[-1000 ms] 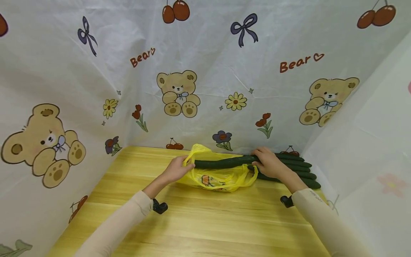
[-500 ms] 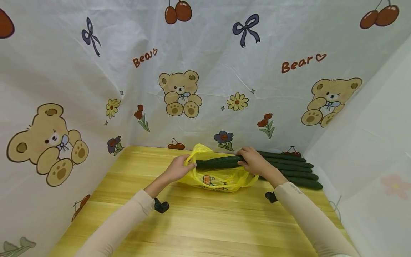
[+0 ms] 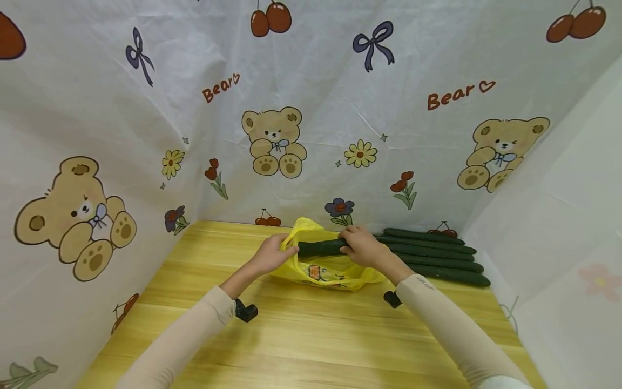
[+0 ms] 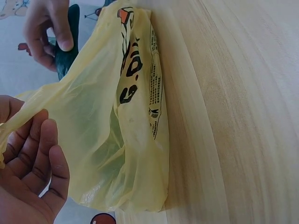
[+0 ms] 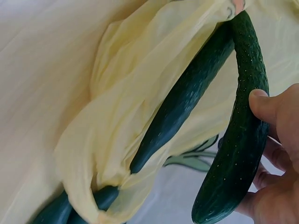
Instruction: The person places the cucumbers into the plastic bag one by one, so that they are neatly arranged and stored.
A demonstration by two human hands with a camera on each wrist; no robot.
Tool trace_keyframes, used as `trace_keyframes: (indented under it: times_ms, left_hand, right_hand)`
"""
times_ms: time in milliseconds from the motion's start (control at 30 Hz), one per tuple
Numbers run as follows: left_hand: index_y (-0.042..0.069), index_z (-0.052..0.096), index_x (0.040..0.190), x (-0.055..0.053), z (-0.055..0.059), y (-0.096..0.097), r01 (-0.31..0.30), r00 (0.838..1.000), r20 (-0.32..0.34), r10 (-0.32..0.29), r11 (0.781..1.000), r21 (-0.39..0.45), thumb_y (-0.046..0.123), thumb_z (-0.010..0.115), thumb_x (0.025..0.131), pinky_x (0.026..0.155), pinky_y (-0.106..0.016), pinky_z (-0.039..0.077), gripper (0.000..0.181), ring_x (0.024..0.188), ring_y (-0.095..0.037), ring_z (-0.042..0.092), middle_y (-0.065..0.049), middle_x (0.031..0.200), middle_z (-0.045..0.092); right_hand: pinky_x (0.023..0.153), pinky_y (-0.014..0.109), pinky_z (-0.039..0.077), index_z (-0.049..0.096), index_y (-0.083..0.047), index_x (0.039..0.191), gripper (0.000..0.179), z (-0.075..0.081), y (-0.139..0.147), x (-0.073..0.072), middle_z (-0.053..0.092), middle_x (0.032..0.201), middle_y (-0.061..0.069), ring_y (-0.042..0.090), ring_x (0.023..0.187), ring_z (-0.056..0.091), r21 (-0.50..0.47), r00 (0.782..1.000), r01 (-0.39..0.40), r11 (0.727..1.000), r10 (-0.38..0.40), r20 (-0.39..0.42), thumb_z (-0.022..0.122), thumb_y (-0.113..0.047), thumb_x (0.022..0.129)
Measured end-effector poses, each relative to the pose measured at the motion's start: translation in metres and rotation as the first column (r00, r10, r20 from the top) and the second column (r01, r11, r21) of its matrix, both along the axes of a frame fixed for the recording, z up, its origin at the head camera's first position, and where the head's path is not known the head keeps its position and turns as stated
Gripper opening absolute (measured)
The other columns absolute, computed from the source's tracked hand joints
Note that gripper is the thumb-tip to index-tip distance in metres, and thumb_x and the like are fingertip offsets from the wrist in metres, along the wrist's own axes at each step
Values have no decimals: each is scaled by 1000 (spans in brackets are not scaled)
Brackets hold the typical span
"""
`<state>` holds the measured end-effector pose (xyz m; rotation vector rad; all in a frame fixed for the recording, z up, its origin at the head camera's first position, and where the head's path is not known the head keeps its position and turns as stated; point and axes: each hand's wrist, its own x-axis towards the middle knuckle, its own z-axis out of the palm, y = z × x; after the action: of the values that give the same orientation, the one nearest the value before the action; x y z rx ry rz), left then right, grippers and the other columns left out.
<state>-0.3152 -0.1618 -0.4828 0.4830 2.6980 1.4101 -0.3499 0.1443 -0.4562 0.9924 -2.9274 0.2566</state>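
Held cucumber (image 3: 320,248): shifted left along with the right hand (image 3: 362,249) since a second ago; it now spans the yellow bag (image 3: 330,275), its left end hidden at the bag's edge.
Printed sheet (image 3: 311,65): white, behind the desk (image 3: 311,340), showing teddy bears, bows, cherries and flowers.
Desk: yellowish wood grain.
Bag: thin plastic on the desk, mouth spread, lettering on its near side.
Row of cucumbers (image 3: 437,260): side by side on the desk, to the right.
Another cucumber (image 5: 184,100): against the bag's plastic.
Right hand: grip curled around the held cucumber.
Left hand (image 3: 269,255): grip pinching the bag's edge.
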Motion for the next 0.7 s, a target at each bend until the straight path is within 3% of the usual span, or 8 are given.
trace_keyframes:
  times_ms: [300,567,700]
  left_hand:
    - [4,65,137,0,-4,-4,0,1000,7,0,1000,-2,31,65,109,63,-32,48,39,66,-15,55,-10,102,71]
    - [4,69,127,0,0,-4,-15,1000,-14,15,1000,7,26,66,108,55,-29,44,29,59,-14,48,-9,89,68]
    - [5,69,122,1,1,-4,-14,1000,-19,14,1000,6,26,66,108,55,-28,43,26,58,-13,46,-8,86,66]
  right_hand:
    - [117,59,46,65,0,139,36,4,-13,0,66,134,18,37,124,63,19,1000,7,1000,-7,12,66,-20,109]
    - [112,57,52,64,1,139,35,3,3,-2,66,134,18,39,128,61,-40,998,-8,999,10,56,66,-18,109]
    - [109,58,53,65,2,138,35,0,3,-6,67,131,18,38,122,63,-66,999,-24,998,27,44,66,-17,109]
